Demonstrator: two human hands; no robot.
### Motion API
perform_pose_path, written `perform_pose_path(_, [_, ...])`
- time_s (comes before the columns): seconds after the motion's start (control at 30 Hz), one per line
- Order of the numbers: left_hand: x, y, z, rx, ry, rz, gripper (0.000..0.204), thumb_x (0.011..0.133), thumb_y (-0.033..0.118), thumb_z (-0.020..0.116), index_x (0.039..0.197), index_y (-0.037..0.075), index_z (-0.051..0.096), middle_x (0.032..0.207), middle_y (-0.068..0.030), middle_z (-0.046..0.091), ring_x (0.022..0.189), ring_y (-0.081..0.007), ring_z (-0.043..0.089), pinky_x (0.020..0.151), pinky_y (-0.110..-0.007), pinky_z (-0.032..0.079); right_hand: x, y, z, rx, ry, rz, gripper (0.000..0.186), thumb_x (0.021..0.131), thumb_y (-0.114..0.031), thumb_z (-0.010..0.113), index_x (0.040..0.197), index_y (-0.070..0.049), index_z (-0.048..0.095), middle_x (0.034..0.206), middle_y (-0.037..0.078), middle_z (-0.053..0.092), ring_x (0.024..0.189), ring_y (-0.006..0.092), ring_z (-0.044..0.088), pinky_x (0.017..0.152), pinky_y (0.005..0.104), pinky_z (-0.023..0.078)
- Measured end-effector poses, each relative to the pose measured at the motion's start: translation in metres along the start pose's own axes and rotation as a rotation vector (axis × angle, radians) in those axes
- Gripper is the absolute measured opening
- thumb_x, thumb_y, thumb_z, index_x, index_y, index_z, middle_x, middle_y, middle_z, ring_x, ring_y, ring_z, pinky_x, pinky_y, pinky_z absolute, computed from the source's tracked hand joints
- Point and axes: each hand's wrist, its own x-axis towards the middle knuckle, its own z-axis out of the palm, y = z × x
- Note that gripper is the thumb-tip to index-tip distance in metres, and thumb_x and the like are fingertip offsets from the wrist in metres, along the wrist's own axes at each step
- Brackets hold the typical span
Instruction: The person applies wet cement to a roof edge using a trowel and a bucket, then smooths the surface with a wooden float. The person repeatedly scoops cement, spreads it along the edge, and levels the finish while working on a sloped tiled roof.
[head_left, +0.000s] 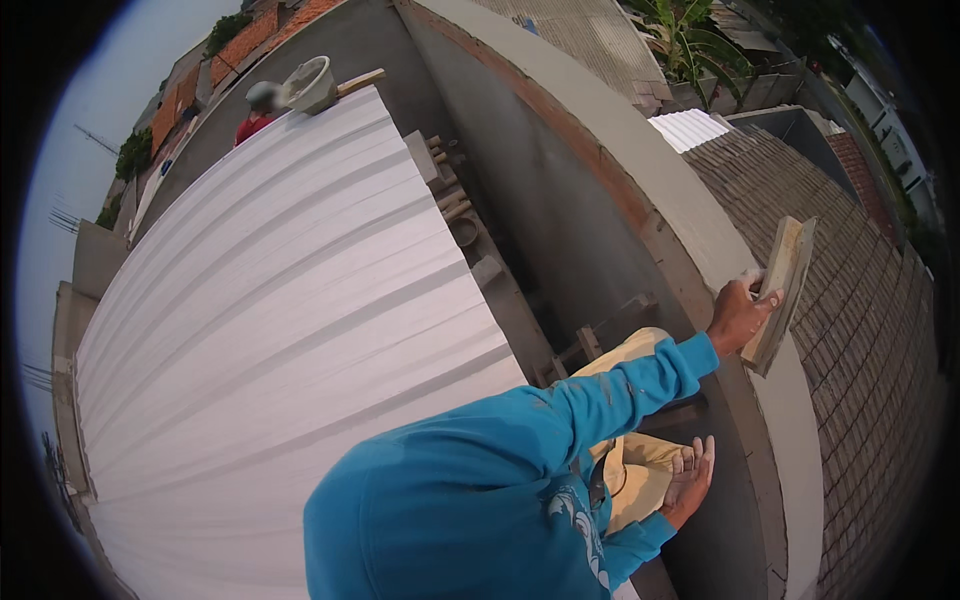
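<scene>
My left hand [738,314], in a blue sleeve, is closed around a mortar-stained wooden plastering float [783,290]. The float is tilted beside the grey plastered top of a curved wall [800,440], at its outer edge. I cannot tell whether the two touch. Lower down, my right hand [692,482] holds nothing; its pale-smeared fingers are stretched out and slightly curved near my tan trousers [645,480]. My blue-clad shoulder covers much of the lower middle.
White corrugated roofing [290,300] spreads to my left. A pale bucket [312,86] stands at its far edge, near another person in red [252,128]. Between roofing and wall a deep gap [535,220] holds wood and blocks. A tiled roof [850,350] slopes beyond the wall.
</scene>
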Motion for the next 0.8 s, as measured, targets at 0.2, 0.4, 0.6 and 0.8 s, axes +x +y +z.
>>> perform_pose_path(0.2, [0.030,-0.004,-0.114,-0.331,0.092,-0.031,0.033,0.098,0.026,0.053,0.118,0.002,0.062,0.116,-0.0048,0.062,0.106,-0.0191,0.056,0.096,-0.036,0.042,-0.005,-0.022,-0.022,0.132,0.119,-0.167,0.057,0.099,-0.027,0.059,0.144,0.004,0.043,0.117,0.013,0.063,0.092,0.0163,0.064,0.075,0.0301,0.056])
perform_pose_path(0.4, [0.040,0.007,-0.149,-0.396,0.213,-0.114,0.049,0.098,0.026,0.048,0.140,0.000,0.048,0.142,-0.0165,0.051,0.129,-0.0340,0.050,0.108,-0.053,0.040,-0.037,-0.031,-0.044,0.148,0.304,-0.157,0.043,0.102,-0.021,0.056,0.139,-0.001,0.051,0.113,0.010,0.064,0.090,0.0161,0.064,0.074,0.0304,0.057])
perform_pose_path(0.6, [0.030,-0.004,-0.126,-0.482,0.129,-0.167,0.045,0.099,0.022,0.046,0.137,-0.003,0.049,0.140,-0.0186,0.052,0.128,-0.0336,0.051,0.109,-0.051,0.039,-0.041,-0.015,-0.013,0.196,0.164,-0.151,0.042,0.102,-0.022,0.055,0.138,-0.002,0.053,0.113,0.010,0.064,0.088,0.0142,0.063,0.074,0.0277,0.057])
perform_pose_path(0.8, [0.004,-0.015,-0.100,-0.610,-0.154,-0.351,0.044,0.100,0.021,0.045,0.133,-0.006,0.052,0.136,-0.0187,0.055,0.124,-0.0327,0.054,0.105,-0.049,0.044,-0.015,-0.031,0.061,0.137,-0.118,-0.117,0.047,0.103,-0.025,0.054,0.140,0.004,0.048,0.112,0.012,0.063,0.089,0.0154,0.063,0.075,0.0285,0.056])
